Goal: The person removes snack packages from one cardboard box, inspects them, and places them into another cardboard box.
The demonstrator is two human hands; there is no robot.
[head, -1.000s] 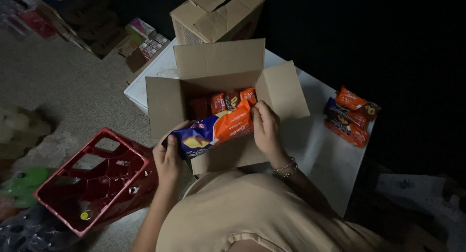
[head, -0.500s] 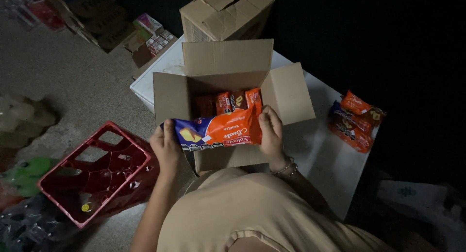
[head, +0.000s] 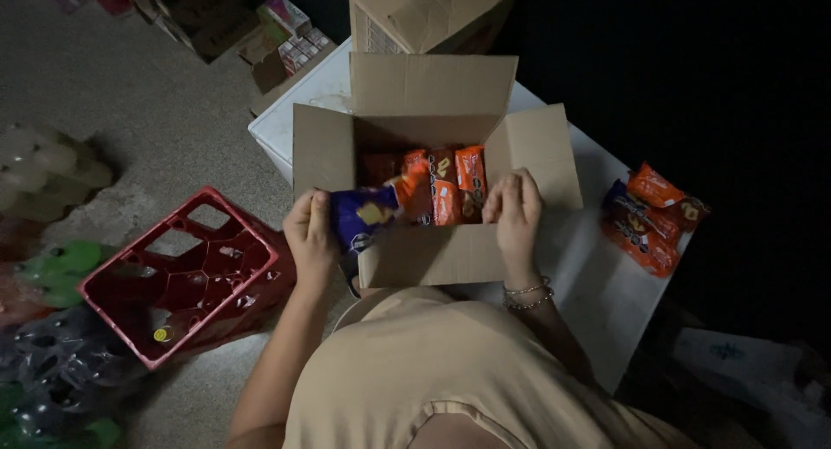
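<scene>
head view: i see my left hand (head: 310, 233) gripping the blue end of a long snack pack (head: 407, 202), fingers wrapped around it at the box's left front corner. my right hand (head: 514, 208) sits curled over the front right rim of the cardboard box (head: 433, 254); the pack's far end is hidden behind it, so i cannot tell whether it grips the pack or only the rim. the pack lies across the box opening, long axis running left to right, blue end left and a little lower, orange end toward the right. it is glossy crinkled plastic, blue and orange. under it more orange packs (head: 459, 176) stand packed in the box, leaving dark open room at the back left. the box is plain matte brown cardboard, four flaps spread outward, resting on a white surface (head: 597, 293) whose right part is bare beside the box. near the surface's right edge lies a loose pile of packs (head: 649, 215), well apart from my right hand. a second cardboard box (head: 424, 12) stands just behind. a red plastic crate (head: 186, 272) with open cells sits on the floor to the left, close by my left arm.
</scene>
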